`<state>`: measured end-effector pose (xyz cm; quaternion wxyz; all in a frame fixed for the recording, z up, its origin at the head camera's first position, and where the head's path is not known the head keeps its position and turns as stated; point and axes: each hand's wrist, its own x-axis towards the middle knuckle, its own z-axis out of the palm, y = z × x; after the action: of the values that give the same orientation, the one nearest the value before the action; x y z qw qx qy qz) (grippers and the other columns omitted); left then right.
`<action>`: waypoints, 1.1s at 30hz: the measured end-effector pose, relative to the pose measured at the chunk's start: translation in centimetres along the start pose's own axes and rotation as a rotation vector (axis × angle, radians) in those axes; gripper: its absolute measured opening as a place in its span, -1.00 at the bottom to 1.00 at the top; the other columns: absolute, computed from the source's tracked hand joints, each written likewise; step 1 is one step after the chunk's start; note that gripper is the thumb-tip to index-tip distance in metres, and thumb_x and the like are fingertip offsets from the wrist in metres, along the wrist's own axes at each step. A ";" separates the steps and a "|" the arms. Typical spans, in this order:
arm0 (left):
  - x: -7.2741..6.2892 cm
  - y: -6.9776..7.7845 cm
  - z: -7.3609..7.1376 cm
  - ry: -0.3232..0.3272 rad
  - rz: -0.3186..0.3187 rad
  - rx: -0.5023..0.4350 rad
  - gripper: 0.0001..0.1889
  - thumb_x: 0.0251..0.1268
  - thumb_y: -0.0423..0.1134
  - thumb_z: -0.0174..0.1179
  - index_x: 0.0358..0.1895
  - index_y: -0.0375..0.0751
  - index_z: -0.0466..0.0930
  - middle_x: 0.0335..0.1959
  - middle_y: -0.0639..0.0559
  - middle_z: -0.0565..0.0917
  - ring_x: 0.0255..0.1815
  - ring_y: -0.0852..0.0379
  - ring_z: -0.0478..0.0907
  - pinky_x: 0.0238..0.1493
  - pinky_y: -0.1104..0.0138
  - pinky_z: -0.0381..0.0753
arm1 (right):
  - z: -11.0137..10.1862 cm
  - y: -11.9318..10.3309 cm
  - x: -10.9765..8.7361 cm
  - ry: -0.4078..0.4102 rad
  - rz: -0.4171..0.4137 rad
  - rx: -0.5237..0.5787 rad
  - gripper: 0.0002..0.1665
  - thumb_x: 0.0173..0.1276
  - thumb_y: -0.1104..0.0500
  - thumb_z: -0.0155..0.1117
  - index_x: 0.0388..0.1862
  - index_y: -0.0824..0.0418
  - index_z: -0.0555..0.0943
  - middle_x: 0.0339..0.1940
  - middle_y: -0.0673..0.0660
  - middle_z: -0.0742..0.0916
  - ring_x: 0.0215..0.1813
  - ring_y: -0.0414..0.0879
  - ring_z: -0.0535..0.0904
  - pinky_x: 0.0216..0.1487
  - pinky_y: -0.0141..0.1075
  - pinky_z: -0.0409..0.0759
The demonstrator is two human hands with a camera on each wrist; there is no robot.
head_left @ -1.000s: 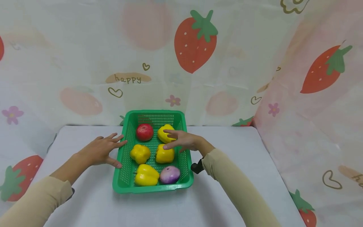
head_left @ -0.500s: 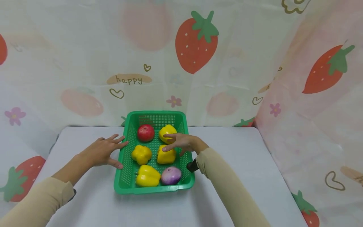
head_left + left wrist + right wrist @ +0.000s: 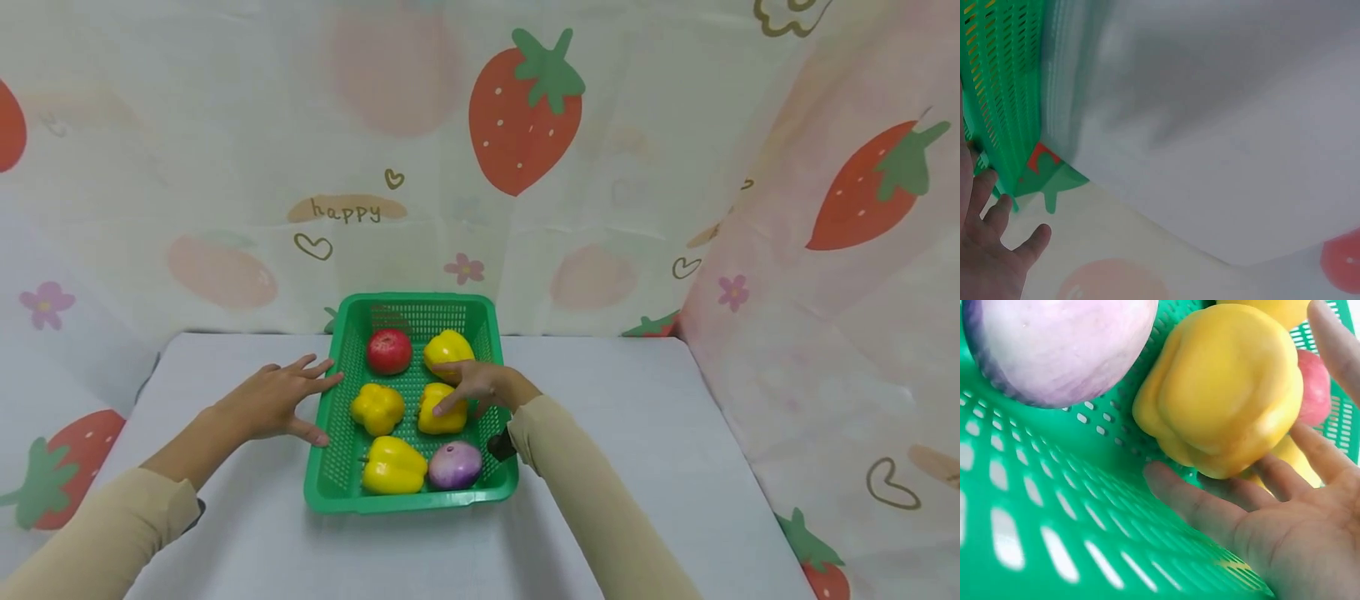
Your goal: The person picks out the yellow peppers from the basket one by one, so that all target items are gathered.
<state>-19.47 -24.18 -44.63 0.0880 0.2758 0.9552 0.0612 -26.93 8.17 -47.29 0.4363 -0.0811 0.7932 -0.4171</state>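
In the head view, a green plastic basket (image 3: 411,502) holds several yellow bell peppers, a red round fruit (image 3: 389,352) that may be a pomegranate, and a purple-white eggplant (image 3: 455,465). My right hand (image 3: 487,385) reaches in over the right side, fingers spread around the middle-right yellow bell pepper (image 3: 442,409). The right wrist view has that bell pepper (image 3: 1225,394) between thumb and fingers, without a clear grip. My left hand (image 3: 281,400) spreads its fingers at the basket's left rim; whether they touch it I cannot tell. Its fingers also show in the left wrist view.
Other yellow bell peppers lie at the basket's back right (image 3: 448,350), middle left (image 3: 377,408) and front left (image 3: 394,465). A white-covered table (image 3: 615,467) carries the basket. A strawberry-print cloth (image 3: 420,100) hangs right behind it and along both sides.
My right hand has lowered and shifted slightly left, deeper into the basket around the middle-right bell pepper. The left hand stays at the rim. The whole head view has drifted slightly.
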 end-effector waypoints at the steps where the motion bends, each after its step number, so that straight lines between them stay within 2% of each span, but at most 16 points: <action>1: 0.0 0.0 0.0 -0.002 -0.001 -0.003 0.02 -0.13 0.33 0.46 0.40 -0.21 0.43 0.43 -0.31 0.36 0.44 -0.43 0.21 0.18 -0.39 0.34 | 0.1 0.0 0.1 -0.003 0.000 -0.009 0.13 0.17 0.09 0.55 0.62 -0.03 0.12 0.62 0.14 0.19 0.46 0.20 0.26 0.25 0.23 0.47; 9: 0.0 0.0 0.1 -0.004 0.000 0.010 0.02 -0.14 0.34 0.45 0.40 -0.21 0.43 0.43 -0.31 0.36 0.45 -0.42 0.21 0.19 -0.38 0.34 | 0.5 0.1 0.5 0.003 0.019 -0.047 0.07 0.16 0.17 0.55 0.59 -0.04 0.21 0.58 0.14 0.26 0.38 0.15 0.32 0.28 0.16 0.47; 19: -0.1 -0.1 0.1 0.001 -0.001 0.011 0.02 -0.13 0.34 0.44 0.40 -0.21 0.42 0.43 -0.32 0.36 0.44 -0.42 0.22 0.18 -0.37 0.35 | 1.0 0.1 0.8 0.032 0.030 -0.043 -0.09 0.16 0.20 0.55 0.48 -0.02 0.39 0.29 0.17 0.48 0.21 0.11 0.44 0.30 0.12 0.46; 24: -0.2 -0.1 0.1 -0.004 0.000 0.001 0.01 -0.11 0.32 0.45 0.41 -0.22 0.42 0.44 -0.32 0.35 0.44 -0.42 0.21 0.19 -0.38 0.35 | 1.0 0.1 0.9 0.033 0.012 -0.052 -0.13 0.15 0.18 0.56 0.45 0.02 0.42 0.22 0.16 0.52 0.16 0.10 0.47 0.26 0.12 0.50; 33: -0.3 -0.1 0.1 0.012 0.010 0.008 -0.01 -0.09 0.28 0.47 0.39 -0.24 0.43 0.43 -0.32 0.35 0.44 -0.42 0.23 0.17 -0.37 0.37 | 0.9 -0.6 0.5 0.025 -0.039 -0.156 -0.14 0.17 0.15 0.56 0.44 0.05 0.43 0.14 0.12 0.57 0.10 0.04 0.50 0.20 -0.02 0.58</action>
<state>-19.26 -24.42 -44.71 0.0810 0.2806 0.9546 0.0592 -26.69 7.02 -47.35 0.4103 -0.1249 0.8270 -0.3634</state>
